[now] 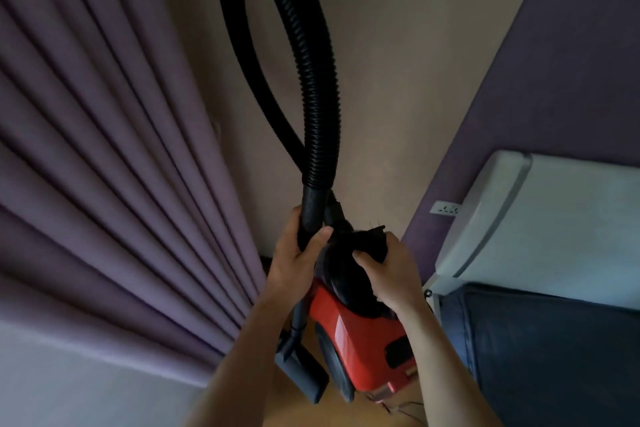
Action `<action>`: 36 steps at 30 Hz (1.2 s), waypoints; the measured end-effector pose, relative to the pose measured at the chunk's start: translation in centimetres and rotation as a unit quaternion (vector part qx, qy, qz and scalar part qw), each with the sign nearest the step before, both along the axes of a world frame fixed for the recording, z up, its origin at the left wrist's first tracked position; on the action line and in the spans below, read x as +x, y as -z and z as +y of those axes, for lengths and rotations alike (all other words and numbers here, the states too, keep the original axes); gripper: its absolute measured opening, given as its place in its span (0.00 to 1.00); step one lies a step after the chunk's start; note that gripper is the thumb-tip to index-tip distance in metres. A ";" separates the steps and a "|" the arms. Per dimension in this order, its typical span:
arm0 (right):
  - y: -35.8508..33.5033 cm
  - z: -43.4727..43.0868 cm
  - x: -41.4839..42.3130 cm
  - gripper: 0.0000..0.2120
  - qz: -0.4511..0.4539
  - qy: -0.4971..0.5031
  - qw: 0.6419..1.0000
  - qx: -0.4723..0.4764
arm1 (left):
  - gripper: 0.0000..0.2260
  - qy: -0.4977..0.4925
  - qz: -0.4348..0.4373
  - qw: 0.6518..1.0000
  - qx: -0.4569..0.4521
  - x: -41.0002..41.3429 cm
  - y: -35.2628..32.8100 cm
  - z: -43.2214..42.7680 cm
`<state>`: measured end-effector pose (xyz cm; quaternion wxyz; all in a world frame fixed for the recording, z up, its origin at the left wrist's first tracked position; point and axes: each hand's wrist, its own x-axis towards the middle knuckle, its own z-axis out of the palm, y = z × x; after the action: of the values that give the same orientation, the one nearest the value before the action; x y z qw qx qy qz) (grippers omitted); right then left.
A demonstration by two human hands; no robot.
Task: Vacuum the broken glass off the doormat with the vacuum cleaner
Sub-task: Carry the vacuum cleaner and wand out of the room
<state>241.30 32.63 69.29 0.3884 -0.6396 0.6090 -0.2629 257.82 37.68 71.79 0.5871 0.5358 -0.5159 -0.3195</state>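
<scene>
Between the purple curtain (104, 149) and the dark blue upholstery (554, 357), low over the wooden floor (311, 418), there's the red vacuum cleaner (360, 333), rear end toward the camera. Whether its wheels touch the floor, hard to tell. The left hand (298, 253) is wrapped round the black tube (310, 215) just below where the ribbed hose (311, 80) ends, thumb across the front, fingers curled behind. The right hand (388, 270) is clamped on the black handle (367, 243) on top of the body, fingers hooked over it. The hose loops high against the beige wall (398, 80) and comes back down to the machine's far end. A grey floor nozzle (304, 374) hangs at the tube's lower end, just left of the body. A thin cord (398, 407) lies on the floor by the rear. On the right stands a white appliance (536, 218), with a wall socket (445, 209) beside it.
</scene>
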 end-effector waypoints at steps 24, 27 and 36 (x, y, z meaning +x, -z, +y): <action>0.4 0.1 -4.1 0.14 -0.016 -0.287 0.958 0.004 | 0.05 -0.308 -0.030 0.951 0.002 -7.3 0.3 7.9; 0.8 0.8 -4.7 0.16 -0.012 -0.324 0.945 0.029 | 0.06 -0.348 -0.036 0.937 0.017 -9.4 0.7 9.6; 0.8 6.3 -5.2 0.14 -0.002 -0.423 0.903 0.079 | 0.07 -0.456 -0.043 0.888 0.038 -13.7 1.8 16.7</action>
<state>236.14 38.90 68.45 0.5138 -0.8038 0.2987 -0.0265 244.17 54.39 69.96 0.6248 0.7469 -0.2273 -0.0128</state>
